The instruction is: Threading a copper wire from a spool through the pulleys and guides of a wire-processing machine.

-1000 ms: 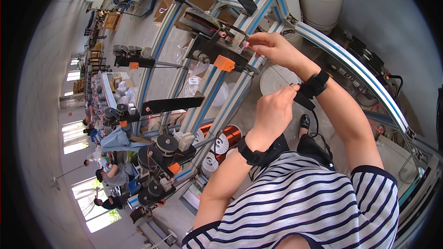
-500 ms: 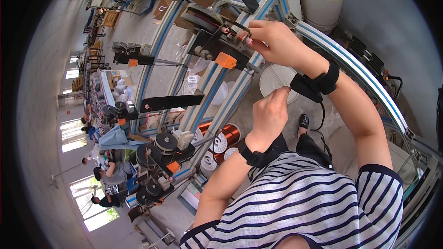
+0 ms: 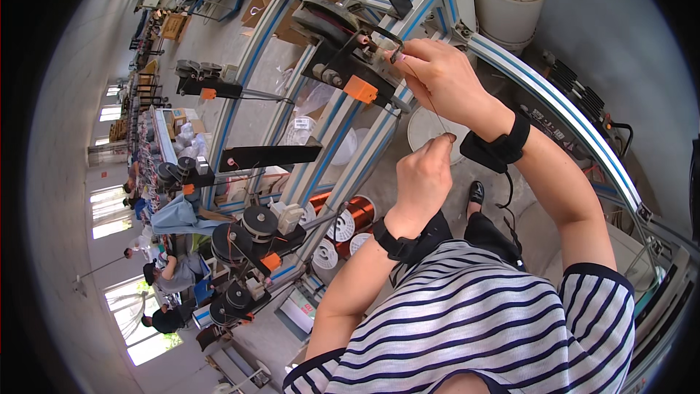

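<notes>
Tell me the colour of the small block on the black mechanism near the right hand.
The small block is orange, seen in the head view.

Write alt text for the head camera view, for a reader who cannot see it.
A person's right hand and left hand pinch a thin wire stretched between them, beside a black wire-guide unit with an orange block on a blue-and-silver frame. Copper wire spools sit below.

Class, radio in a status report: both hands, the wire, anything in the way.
Right hand pinching thin wire at the black tensioner. Left hand pinching the wire's lower end. Wire taut between hands; nothing across it.
</notes>
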Available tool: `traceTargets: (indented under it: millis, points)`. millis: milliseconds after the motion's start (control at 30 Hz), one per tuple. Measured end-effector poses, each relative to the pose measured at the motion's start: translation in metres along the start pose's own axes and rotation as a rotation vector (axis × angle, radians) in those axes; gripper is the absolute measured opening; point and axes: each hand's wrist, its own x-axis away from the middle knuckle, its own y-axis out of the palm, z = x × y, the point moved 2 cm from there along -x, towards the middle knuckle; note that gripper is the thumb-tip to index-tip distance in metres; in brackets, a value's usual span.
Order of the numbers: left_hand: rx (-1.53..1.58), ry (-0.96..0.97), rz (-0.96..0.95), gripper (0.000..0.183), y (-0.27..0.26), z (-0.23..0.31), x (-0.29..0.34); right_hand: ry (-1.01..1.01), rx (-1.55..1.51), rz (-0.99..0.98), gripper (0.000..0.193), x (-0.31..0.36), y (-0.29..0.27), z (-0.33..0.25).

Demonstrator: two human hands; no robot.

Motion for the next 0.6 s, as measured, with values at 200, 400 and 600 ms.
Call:
traceTargets:
  millis: [200,400,600]
  points:
    - [0.027,-0.013,0.012,0.014,0.0,0.002,-0.001,0.304,-0.296,-0.004,0.022,-0.003,0.006,0.0]
    - [0.025,-0.037,0.004,0.014,0.0,0.001,-0.001,0.281,-0.343,-0.003,0.024,-0.005,0.01,0.004]
    - [0.028,-0.053,0.002,0.016,0.0,0.001,-0.002,0.378,-0.569,-0.097,0.027,-0.007,0.011,0.014]
